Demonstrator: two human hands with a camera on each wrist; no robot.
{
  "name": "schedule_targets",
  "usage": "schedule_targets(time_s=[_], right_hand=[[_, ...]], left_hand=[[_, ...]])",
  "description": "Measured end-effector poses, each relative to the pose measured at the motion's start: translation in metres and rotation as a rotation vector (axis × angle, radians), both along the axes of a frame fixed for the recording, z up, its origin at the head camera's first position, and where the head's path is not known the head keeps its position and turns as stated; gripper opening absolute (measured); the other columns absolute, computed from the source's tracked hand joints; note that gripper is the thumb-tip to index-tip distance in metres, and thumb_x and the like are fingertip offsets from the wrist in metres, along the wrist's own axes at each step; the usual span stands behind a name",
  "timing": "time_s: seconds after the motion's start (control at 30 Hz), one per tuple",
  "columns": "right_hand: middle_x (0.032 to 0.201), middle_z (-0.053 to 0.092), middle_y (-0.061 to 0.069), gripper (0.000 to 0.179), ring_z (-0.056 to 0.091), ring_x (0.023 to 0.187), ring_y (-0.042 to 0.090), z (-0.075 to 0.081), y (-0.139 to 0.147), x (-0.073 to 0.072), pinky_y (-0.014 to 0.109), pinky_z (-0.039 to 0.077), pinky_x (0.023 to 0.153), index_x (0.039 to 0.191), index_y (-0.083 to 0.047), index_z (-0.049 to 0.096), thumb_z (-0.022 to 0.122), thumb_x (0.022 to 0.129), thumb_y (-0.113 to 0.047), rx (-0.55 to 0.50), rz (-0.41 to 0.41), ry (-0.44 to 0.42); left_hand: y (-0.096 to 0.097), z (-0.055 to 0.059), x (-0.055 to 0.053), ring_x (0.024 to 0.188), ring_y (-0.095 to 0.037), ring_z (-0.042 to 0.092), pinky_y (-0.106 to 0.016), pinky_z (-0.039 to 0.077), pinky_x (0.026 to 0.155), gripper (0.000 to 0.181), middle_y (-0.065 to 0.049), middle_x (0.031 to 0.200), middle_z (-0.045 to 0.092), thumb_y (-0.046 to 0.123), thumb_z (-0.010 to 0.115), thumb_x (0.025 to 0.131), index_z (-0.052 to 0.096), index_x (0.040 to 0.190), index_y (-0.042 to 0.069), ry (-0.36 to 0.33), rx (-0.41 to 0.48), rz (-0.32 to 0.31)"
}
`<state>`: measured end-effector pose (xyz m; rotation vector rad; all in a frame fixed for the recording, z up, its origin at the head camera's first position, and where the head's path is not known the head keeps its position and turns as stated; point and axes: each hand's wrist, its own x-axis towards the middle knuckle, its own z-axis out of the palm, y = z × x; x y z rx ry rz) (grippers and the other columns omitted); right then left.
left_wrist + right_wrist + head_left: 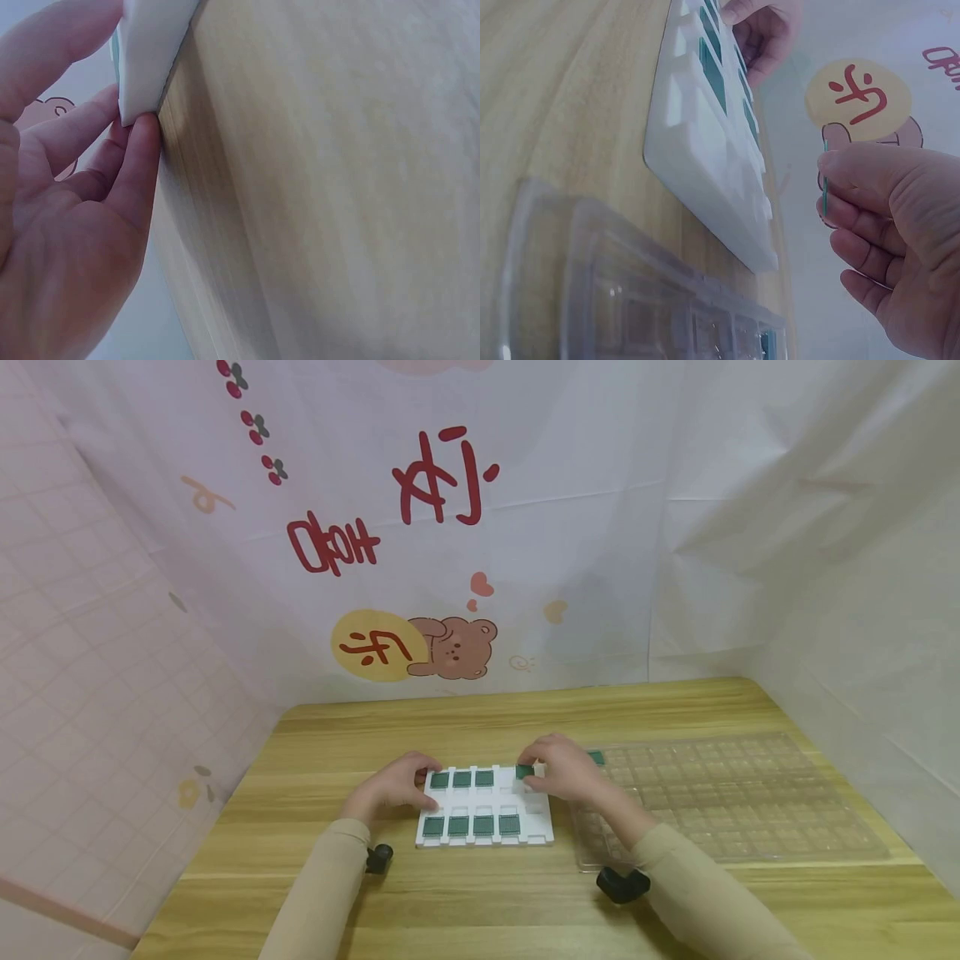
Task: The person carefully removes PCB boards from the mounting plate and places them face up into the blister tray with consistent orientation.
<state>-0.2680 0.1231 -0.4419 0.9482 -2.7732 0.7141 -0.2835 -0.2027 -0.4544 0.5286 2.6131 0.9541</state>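
Note:
A white tray (487, 800) with small pockets lies on the wooden table, holding several green circuit boards (483, 826) in two rows. My left hand (396, 782) holds the tray's left end, thumb near the middle of that side and fingers at the far corner. In the left wrist view, fingertips (142, 131) press against the tray's corner. My right hand (566, 770) pinches one thin green circuit board (825, 180) between thumb and index finger. In the right wrist view this board stands edge-on, raised above the white tray near the right end of its far row.
A clear plastic tray (712, 857) with many compartments lies right of the white one, partly under my right forearm. Another green board (596, 757) sits at its far left corner. A white printed cloth (570, 543) hangs behind the table and along its sides.

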Motion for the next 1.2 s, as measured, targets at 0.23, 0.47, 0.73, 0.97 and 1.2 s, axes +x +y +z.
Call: schedule_targets(time_s=[0.23, 0.47, 0.73, 0.97, 1.2], right_hand=[[0.094, 0.068, -0.004, 0.019, 0.059, 0.092, 0.020, 0.007, 0.009, 0.004, 0.039, 0.049, 0.082, 0.100, -0.012, 0.074, 0.079, 0.082, -0.018, -0.041, 0.003, 0.021], [0.094, 0.069, -0.001, 0.015, 0.062, 0.089, 0.024, 0.013, 0.021, 0.008, 0.038, 0.050, 0.078, 0.096, -0.009, 0.074, 0.078, 0.082, -0.011, -0.113, 0.031, 0.062], [0.094, 0.069, -0.001, 0.015, 0.061, 0.090, 0.025, 0.020, 0.037, 0.010, 0.040, 0.050, 0.080, 0.098, -0.009, 0.073, 0.077, 0.083, -0.009, -0.132, 0.014, 0.069], [0.095, 0.070, 0.001, 0.016, 0.059, 0.091, 0.026, 0.024, 0.051, 0.008, 0.041, 0.051, 0.079, 0.097, -0.007, 0.072, 0.078, 0.082, -0.005, -0.143, 0.004, 0.066], [0.097, 0.069, 0.000, 0.017, 0.059, 0.093, 0.026, 0.026, 0.067, 0.008, 0.041, 0.050, 0.080, 0.099, -0.008, 0.072, 0.078, 0.083, -0.008, -0.117, -0.030, 0.066]], left_hand=[[0.000, 0.000, 0.001, 0.112, -0.025, 0.053, -0.043, 0.044, 0.100, 0.063, -0.010, 0.126, 0.055, 0.012, 0.090, 0.071, 0.062, 0.127, 0.003, -0.004, -0.005, 0.003], [-0.001, -0.001, 0.001, 0.113, -0.026, 0.053, -0.044, 0.043, 0.101, 0.064, -0.010, 0.127, 0.055, 0.013, 0.090, 0.070, 0.062, 0.127, 0.003, -0.009, -0.007, 0.004], [0.000, -0.001, -0.001, 0.114, -0.026, 0.053, -0.044, 0.043, 0.101, 0.064, -0.011, 0.128, 0.055, 0.014, 0.090, 0.071, 0.062, 0.127, 0.003, -0.006, -0.001, 0.002], [0.000, -0.001, -0.001, 0.113, -0.026, 0.053, -0.044, 0.044, 0.100, 0.064, -0.011, 0.127, 0.054, 0.013, 0.090, 0.071, 0.061, 0.127, 0.002, 0.002, -0.004, -0.006], [0.001, 0.001, 0.001, 0.112, -0.025, 0.053, -0.044, 0.044, 0.100, 0.063, -0.011, 0.127, 0.055, 0.013, 0.090, 0.070, 0.062, 0.126, 0.003, 0.002, -0.007, 0.010]])
